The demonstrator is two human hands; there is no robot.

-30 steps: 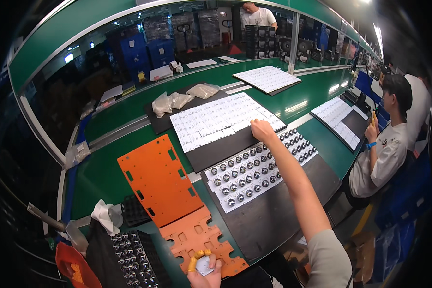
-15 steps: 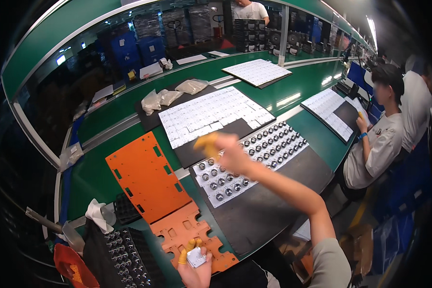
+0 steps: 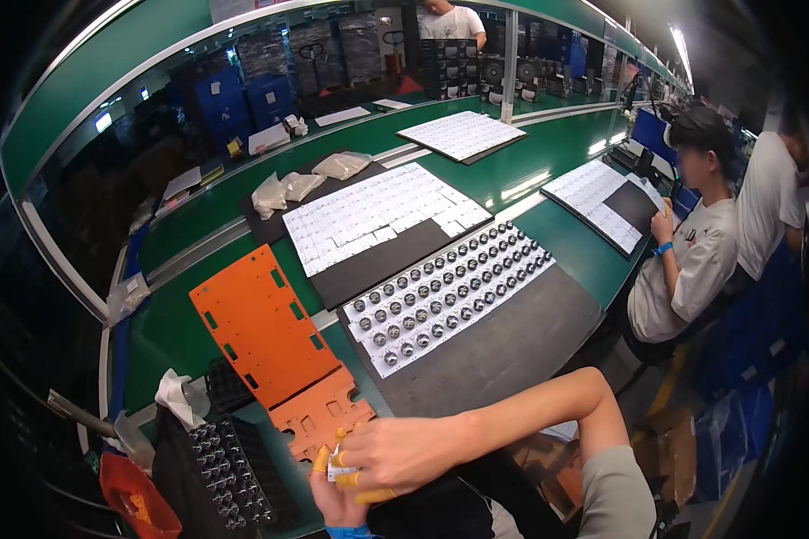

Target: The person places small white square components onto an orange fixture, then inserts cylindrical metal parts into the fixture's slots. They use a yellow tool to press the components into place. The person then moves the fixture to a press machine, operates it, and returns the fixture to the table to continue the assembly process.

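Note:
At the front edge of the bench, my left hand (image 3: 335,505) grips a small white square board (image 3: 337,469) between fingers in yellow finger cots. My right hand (image 3: 403,456), also in yellow finger cots, reaches across and closes its fingers on the same board, covering most of it. Both hands are over the lower end of an orange fixture plate (image 3: 319,409) with cut-outs. Its taller orange panel (image 3: 259,328) extends away from me. To the right, rows of white boards carrying round dark metallic parts (image 3: 445,296) lie on a black mat (image 3: 494,337).
A black tray (image 3: 229,472) of shiny metallic parts and a red bin (image 3: 139,503) are at near left. Beyond the fixture lie a sheet of white boards (image 3: 382,211) and plastic bags (image 3: 288,189). A co-worker (image 3: 692,242) sits at the right beside another board sheet (image 3: 593,207).
My right hand has come back from above the rows of boards to the board in my left hand. The whole view has shifted slightly.

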